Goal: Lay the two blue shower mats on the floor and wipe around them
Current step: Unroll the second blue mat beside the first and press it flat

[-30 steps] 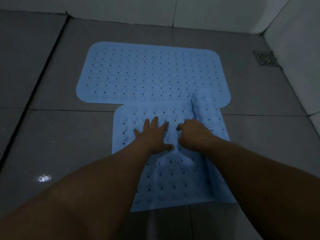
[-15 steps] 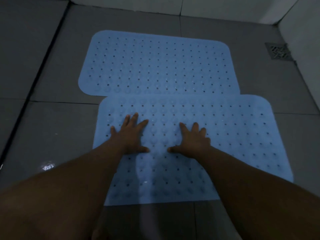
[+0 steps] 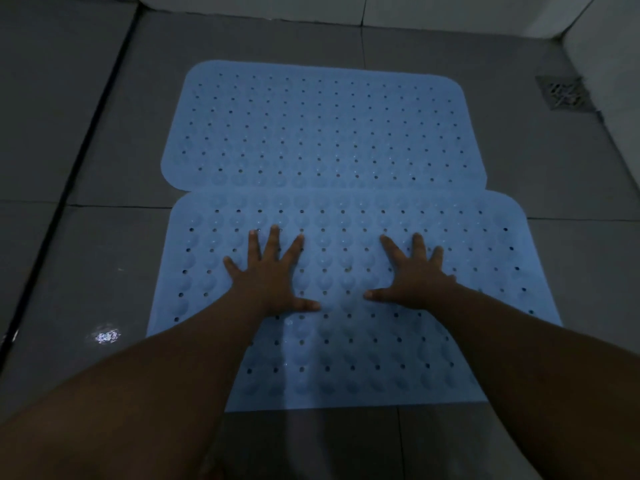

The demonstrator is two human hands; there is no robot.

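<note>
Left hand (image 3: 273,271) and right hand (image 3: 412,275) lay flat, fingers spread, palms down on the near blue mat (image 3: 346,341), gripping nothing. That mat was unrolled flat on the grey tile floor (image 3: 86,271). Its far edge touched or slightly overlapped the far blue mat (image 3: 322,126), also flat. Floor drain (image 3: 564,93) sat at the far right corner.

1. One head-worn wide-angle view looks forward and steeply down at the floor (image 3: 86,265).
2. It sits close, forearms entering from the bottom corners.
3. Wall base (image 3: 415,12) crosses the top edge.
</note>
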